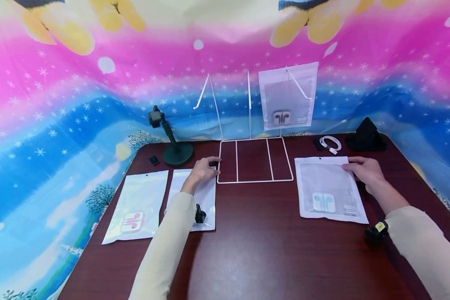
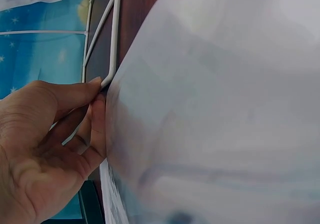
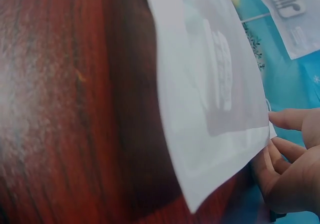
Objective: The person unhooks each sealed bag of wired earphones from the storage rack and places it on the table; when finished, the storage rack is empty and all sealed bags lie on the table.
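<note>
Cream sleeves reach out over the dark red wooden table, one arm to each side. At the near left lies a glossy white pouch with a pink earphone print, untouched. Just right of it a second white plastic pouch lies partly under the left forearm. The left hand rests at the near left corner of the white wire display rack; from the left wrist view its fingers curl against the wire corner, seemingly steadying the frame. On the rack's far uprights hangs one frosted pouch with a grey earphone print. To the right, a white pouch with a blue earphone print lies flat on the table, and the right hand touches its far right corner; the right wrist view shows fingertips at the pouch's edge, not yet closed round it. Beyond lie a coiled white cable and a black wedge stand; a black round-based stand sits far left.

This looks like the pick-up stage of hanging pouches. Next, the right hand needs a firm pinch on the corner, lifting the pouch so its top hole meets a free hook.
</note>
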Demonstrator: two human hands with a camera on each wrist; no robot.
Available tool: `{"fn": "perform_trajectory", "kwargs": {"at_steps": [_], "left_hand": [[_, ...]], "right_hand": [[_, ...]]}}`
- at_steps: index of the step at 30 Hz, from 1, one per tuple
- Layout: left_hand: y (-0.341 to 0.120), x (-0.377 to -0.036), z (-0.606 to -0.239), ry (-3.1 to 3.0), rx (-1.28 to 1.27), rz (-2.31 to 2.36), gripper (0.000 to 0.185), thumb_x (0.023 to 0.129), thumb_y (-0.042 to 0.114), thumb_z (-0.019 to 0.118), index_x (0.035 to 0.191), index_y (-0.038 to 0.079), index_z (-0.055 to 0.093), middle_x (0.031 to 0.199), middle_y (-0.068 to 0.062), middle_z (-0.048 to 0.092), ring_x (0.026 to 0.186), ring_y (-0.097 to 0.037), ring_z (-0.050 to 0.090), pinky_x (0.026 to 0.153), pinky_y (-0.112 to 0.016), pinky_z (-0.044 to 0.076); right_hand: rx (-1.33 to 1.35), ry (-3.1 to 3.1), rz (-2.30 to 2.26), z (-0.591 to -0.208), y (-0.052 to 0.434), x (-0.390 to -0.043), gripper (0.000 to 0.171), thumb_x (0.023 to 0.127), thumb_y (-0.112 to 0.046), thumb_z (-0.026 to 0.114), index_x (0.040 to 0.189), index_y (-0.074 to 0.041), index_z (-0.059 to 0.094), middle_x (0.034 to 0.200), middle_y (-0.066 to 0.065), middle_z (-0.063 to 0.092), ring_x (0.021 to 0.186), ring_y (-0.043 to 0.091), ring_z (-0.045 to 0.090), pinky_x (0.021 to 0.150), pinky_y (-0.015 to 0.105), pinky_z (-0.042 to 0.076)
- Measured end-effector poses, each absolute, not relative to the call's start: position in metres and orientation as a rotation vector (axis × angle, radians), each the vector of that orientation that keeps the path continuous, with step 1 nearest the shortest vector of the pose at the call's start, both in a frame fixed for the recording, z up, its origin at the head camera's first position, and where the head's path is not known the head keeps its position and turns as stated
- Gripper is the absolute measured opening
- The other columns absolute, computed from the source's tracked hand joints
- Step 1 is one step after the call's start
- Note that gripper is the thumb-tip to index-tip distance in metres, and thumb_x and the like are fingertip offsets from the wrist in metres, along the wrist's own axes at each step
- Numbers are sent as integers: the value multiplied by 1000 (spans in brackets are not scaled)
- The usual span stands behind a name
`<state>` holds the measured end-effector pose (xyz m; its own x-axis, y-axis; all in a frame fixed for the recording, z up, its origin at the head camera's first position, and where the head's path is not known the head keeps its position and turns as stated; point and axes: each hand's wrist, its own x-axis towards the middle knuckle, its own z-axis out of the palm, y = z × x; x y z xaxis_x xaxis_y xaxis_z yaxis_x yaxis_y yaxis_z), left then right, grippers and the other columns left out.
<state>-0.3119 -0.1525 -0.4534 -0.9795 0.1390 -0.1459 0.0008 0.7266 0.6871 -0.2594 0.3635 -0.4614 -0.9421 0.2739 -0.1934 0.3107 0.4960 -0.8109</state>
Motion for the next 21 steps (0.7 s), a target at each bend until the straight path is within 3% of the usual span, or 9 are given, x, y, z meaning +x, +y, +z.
{"fn": "perform_trajectory", "kwargs": {"at_steps": [5, 11, 17, 21], "left_hand": [[-152, -311, -453, 2740, 110, 1097, 49, 97, 11, 72, 145, 18, 62, 150, -16, 54, 110, -30, 59, 101, -44, 53], [-152, -312, -453, 2728, 91, 1101, 49, 97, 11, 72, 144, 19, 62, 151, -16, 53, 121, -31, 55, 108, -47, 50], [-152, -312, -453, 2732, 83, 1089, 49, 97, 11, 72, 145, 19, 62, 151, -16, 53, 121, -32, 56, 107, -47, 51], [-152, -311, -453, 2734, 80, 1087, 50, 97, 11, 72, 145, 19, 61, 151, -16, 54, 121, -32, 56, 107, -48, 51]], "right_hand": [[488, 2722, -1422, -461, 362, -261, 60, 103, -24, 60, 154, 4, 44, 143, 33, 56, 104, 22, 59, 67, 18, 46], [449, 2709, -1552, -461, 362, -263, 51, 110, -27, 47, 149, 5, 51, 143, 28, 52, 91, 8, 57, 67, 19, 54], [422, 2714, -1628, -458, 364, -268, 51, 111, -30, 45, 151, 2, 50, 138, 22, 54, 92, 5, 58, 72, 19, 56], [421, 2711, -1692, -448, 363, -275, 52, 109, -30, 51, 153, -2, 49, 120, 4, 61, 92, 5, 60, 76, 21, 58]]}}
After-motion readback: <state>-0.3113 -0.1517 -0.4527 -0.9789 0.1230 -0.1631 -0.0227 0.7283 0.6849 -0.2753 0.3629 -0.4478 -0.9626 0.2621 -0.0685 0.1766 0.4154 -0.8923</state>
